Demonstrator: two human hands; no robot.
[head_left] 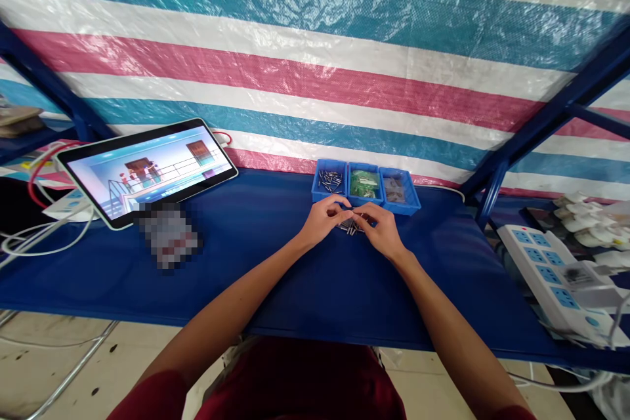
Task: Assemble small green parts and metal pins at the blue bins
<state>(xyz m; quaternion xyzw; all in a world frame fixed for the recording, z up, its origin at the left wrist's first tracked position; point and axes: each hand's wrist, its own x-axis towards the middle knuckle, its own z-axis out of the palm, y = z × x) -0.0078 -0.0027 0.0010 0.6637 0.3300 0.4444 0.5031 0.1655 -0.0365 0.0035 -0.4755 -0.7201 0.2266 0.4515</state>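
Observation:
My left hand (325, 218) and my right hand (378, 225) meet over the blue table, their fingertips pinched together. Whatever sits between the fingertips is too small to make out. Right below them lies a small pile of thin metal pins (350, 230), partly covered by my fingers. Just beyond my hands stand three blue bins in a row. The left bin (315, 191) contains dark metal pins (331, 181). Green-and-white small parts in plastic (365, 184) fill the middle one. Inside the right bin (412, 199) are greyish flat pieces (394, 189).
A tablet (147, 170) playing a video leans at the left, with white and red cables beside it. Near it lies a blurred-out item (170, 236). A power strip (551, 275) and white parts (585, 220) are at the right. Blue frame bars and a striped tarp (315, 79) stand behind.

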